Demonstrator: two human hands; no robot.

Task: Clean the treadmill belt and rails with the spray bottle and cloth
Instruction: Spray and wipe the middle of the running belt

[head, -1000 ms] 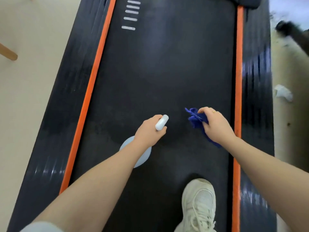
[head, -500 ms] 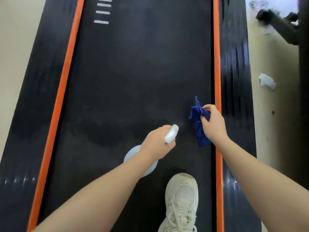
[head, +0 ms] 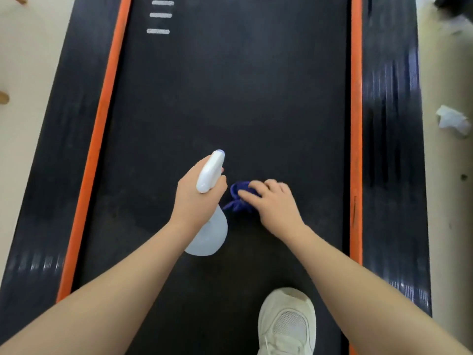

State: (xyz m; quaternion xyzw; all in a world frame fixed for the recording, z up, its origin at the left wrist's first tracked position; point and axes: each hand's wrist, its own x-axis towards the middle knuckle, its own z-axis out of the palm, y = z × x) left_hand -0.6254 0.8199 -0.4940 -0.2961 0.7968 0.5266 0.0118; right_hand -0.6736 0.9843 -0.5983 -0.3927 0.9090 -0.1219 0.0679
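Both hands work low over the black treadmill belt. Her left hand grips the neck of the white plastic spray bottle, nozzle toward twelve o'clock, likely kept ready for more spraying. At its three o'clock, the right hand, palm down with fingers loosely bent, presses the crumpled blue cloth onto the belt, apparently to wipe. Orange-edged rails flank both sides.

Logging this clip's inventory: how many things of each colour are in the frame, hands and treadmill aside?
White: 3, the spray bottle, the shoe and the crumpled tissue.
Blue: 1, the cloth.
Total: 4.
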